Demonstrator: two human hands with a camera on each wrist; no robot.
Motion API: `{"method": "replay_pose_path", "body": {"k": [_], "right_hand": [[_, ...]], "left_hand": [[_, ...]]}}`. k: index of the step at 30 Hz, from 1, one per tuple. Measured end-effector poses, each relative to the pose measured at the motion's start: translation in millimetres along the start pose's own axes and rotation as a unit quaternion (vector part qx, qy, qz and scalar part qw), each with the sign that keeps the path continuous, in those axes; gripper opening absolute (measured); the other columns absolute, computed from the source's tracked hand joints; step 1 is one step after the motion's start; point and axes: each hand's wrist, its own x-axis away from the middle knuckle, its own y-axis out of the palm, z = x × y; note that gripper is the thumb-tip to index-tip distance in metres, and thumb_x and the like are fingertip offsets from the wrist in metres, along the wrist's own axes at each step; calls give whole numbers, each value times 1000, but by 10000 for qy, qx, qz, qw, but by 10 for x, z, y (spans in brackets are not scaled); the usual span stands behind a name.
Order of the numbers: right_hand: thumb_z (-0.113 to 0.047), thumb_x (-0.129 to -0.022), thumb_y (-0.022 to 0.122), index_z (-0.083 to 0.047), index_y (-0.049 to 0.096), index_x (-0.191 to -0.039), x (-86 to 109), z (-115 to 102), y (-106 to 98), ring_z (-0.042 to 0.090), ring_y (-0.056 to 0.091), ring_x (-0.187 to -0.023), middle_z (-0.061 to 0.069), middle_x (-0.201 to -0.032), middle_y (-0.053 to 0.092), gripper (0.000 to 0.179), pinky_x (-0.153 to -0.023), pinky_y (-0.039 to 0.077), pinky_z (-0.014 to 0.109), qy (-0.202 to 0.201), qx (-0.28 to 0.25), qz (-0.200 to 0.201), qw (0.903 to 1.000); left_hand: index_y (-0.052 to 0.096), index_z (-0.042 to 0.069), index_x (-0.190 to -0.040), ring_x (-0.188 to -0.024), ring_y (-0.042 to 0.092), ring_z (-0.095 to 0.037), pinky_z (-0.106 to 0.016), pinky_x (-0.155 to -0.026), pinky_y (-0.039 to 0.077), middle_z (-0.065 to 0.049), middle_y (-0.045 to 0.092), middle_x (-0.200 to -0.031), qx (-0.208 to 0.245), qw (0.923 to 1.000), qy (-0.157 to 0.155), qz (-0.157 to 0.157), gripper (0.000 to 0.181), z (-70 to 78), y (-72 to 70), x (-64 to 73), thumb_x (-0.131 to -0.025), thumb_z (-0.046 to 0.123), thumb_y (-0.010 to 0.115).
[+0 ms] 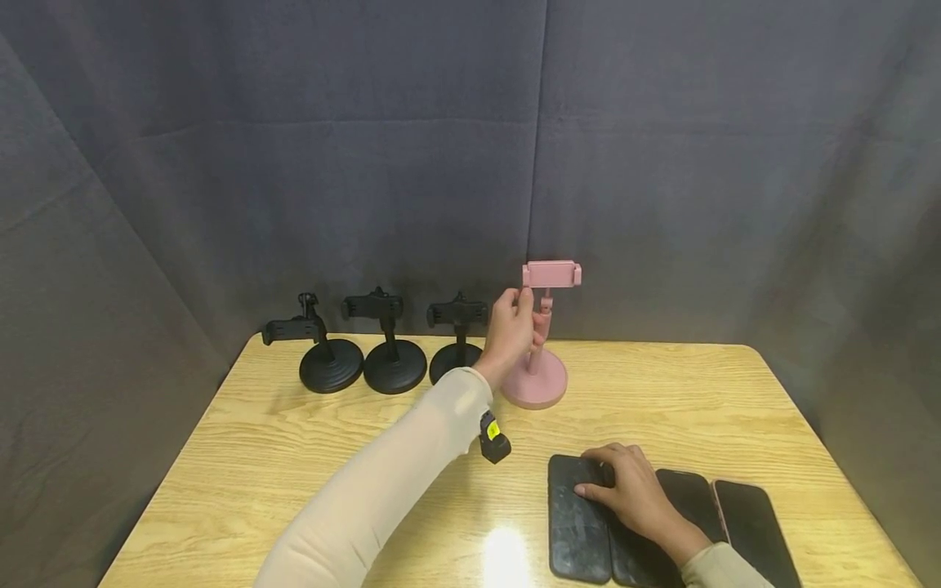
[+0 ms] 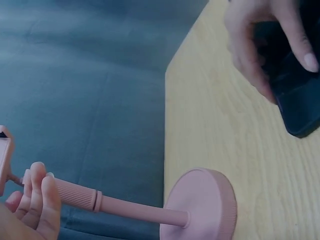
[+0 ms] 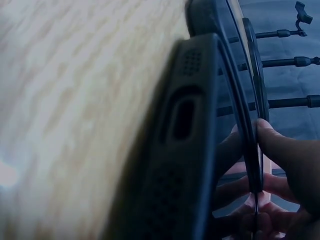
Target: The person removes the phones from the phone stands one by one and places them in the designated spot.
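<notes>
A pink phone stand (image 1: 546, 377) stands upright at the table's back. My left hand (image 1: 511, 327) grips its upper post just below the pink phone clamp (image 1: 551, 274); in the left wrist view the fingers (image 2: 49, 200) curl around the ribbed part. Several black smartphones lie side by side at the front right. My right hand (image 1: 635, 494) is over them, its thumb on the screen of the leftmost smartphone (image 1: 577, 539) and its other fingers at the far end. In the right wrist view the thumb (image 3: 267, 132) and fingers meet the smartphone's surface, partly mirrored in it.
Black phone stands (image 1: 331, 369) stand in a row at the back left of the wooden table (image 1: 662, 392). A grey curtain (image 1: 367, 180) hangs behind. More smartphones (image 1: 757, 523) lie right of and beneath my right hand. A small black camera (image 1: 494, 441) is on my left wrist.
</notes>
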Motion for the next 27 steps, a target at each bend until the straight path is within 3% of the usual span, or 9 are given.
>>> {"method": "replay_pose_path", "body": {"k": [8,19,27], "right_hand": [[-31,-77,87,-11,74,-116,-1,-13,4,17,52,-98,8,-120,73,45,-83,45,33,-32,-4,-7,10000],[-30,-78,87,-12,75,-115,2,-28,-11,17,53,-97,8,-118,73,43,-81,44,32,-105,23,-13,9999],[-26,-79,87,-11,74,-116,2,-26,-39,17,55,-97,9,-118,73,42,-81,46,32,-177,-107,-39,9998]], "left_hand": [[56,7,-121,-53,56,-8,-16,-47,47,-17,68,-95,-544,9983,91,-186,38,-126,-39,144,-112,37,36],[57,-1,-120,-56,60,-12,-19,-52,51,-17,66,-92,-628,9971,137,-404,40,-336,-176,303,-112,32,36],[57,-2,-123,-55,58,-9,-24,-52,54,-23,69,-97,-566,9970,-214,-476,34,-469,-281,428,-111,24,40]]}}
